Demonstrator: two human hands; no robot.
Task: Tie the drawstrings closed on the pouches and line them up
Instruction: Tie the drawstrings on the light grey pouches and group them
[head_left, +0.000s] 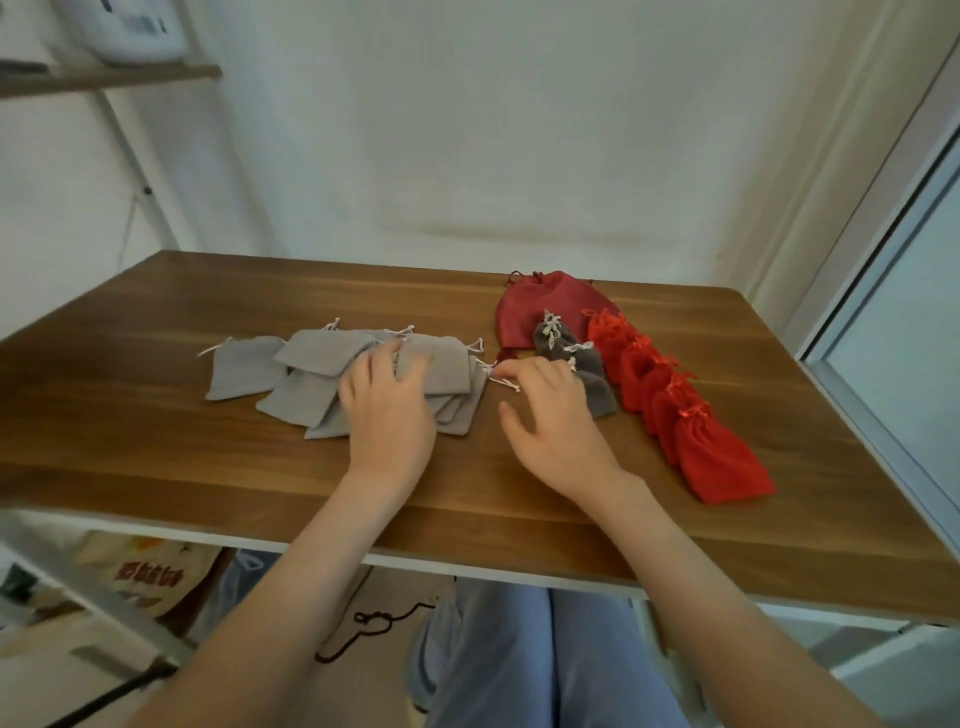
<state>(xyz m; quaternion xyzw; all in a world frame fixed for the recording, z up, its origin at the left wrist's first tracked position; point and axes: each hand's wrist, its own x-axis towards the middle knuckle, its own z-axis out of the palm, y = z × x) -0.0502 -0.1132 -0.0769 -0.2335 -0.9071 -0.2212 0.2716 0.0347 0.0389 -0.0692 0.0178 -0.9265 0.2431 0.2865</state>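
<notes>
Soft, even daylight, faint shadows, slight overall softness, and wide-angle bending at the edges.

Wooden table (156, 457) against white wall (467, 130), shelf (104, 78) left
</notes>
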